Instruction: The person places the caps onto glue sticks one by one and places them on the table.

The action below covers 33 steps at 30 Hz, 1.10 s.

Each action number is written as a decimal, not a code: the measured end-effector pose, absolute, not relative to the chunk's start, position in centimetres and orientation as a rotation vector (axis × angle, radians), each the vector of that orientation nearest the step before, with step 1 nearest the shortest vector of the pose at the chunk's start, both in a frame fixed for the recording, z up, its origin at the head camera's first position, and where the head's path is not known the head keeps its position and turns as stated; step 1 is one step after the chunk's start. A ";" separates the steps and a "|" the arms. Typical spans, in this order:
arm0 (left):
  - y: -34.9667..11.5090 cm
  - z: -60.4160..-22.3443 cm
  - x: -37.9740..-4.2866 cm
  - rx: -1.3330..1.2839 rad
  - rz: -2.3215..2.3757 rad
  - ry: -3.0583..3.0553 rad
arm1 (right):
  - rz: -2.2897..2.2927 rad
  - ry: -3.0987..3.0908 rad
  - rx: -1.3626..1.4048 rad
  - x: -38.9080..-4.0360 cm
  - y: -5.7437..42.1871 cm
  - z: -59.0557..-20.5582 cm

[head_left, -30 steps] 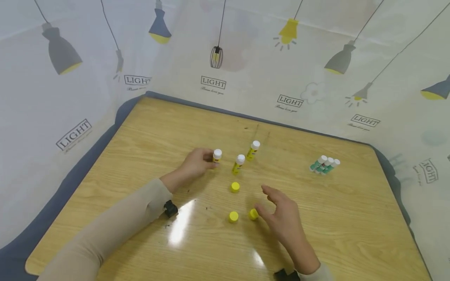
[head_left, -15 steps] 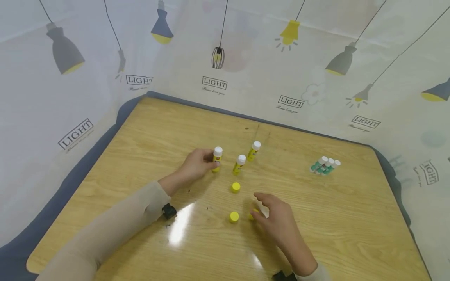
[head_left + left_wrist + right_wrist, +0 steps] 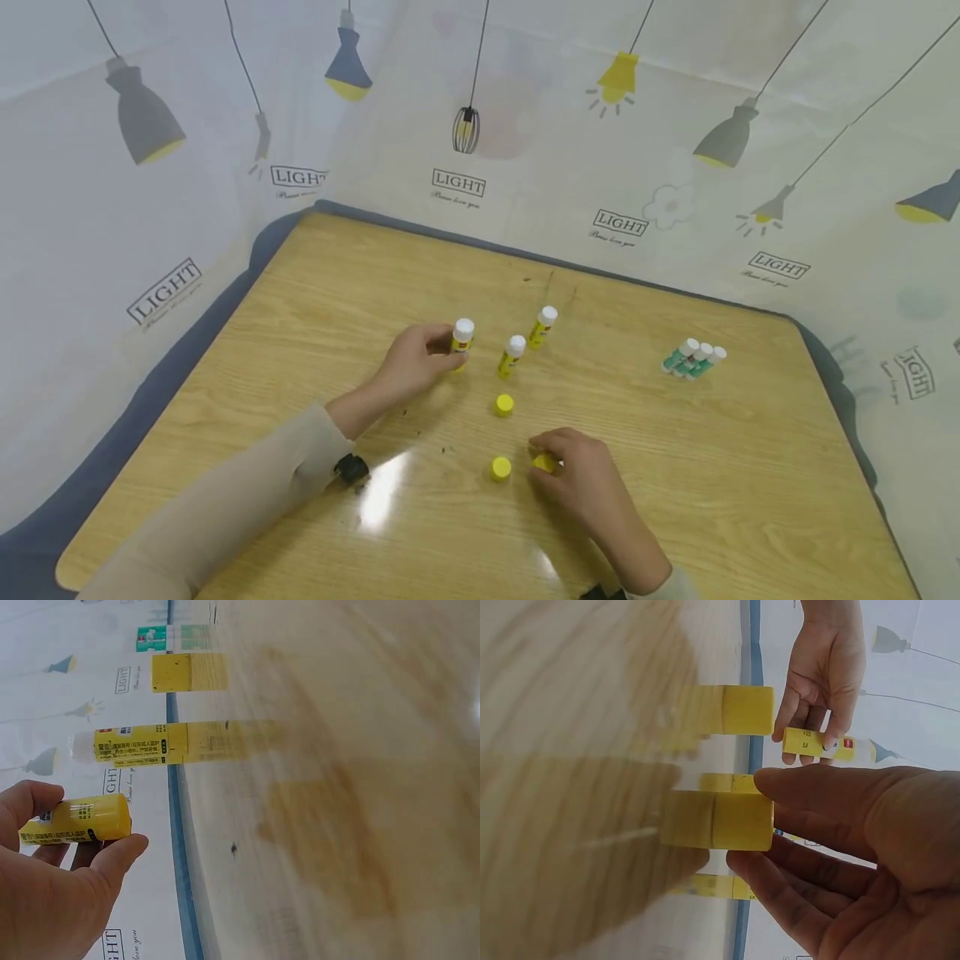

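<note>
Our right hand pinches a yellow cap (near its top), so uneven pressure could tip it; beyond that cap, our left hand grips a glue stick.

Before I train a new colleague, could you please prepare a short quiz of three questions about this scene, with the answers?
1. How many green tubes are grouped on the right side of the table?
2. Which hand holds a yellow tube?
3. True or false: the right hand is touching the green tubes.

Key:
1. Three.
2. The left hand.
3. False; the right hand has its thumb and fingers on either side of a yellow cylinder.
</note>
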<state>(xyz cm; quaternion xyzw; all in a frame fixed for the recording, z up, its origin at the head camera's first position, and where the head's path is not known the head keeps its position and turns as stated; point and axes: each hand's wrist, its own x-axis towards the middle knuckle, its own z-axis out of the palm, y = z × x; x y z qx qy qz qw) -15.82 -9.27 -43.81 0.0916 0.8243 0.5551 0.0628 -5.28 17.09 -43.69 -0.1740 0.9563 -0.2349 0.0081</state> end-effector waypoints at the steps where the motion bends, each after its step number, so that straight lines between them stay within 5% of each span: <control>1: -9.3 -43.8 -15.7 0.266 1.690 2.486 | -0.728 2.990 -0.537 -5.3 17.1 -43.7; 23: -9.4 -42.6 -13.4 0.300 1.935 2.381 | -0.624 3.007 -0.425 -6.1 17.4 -43.1; 33: -9.2 -42.2 -12.6 0.464 2.041 2.394 | -0.921 3.040 -0.490 -7.6 17.6 -40.8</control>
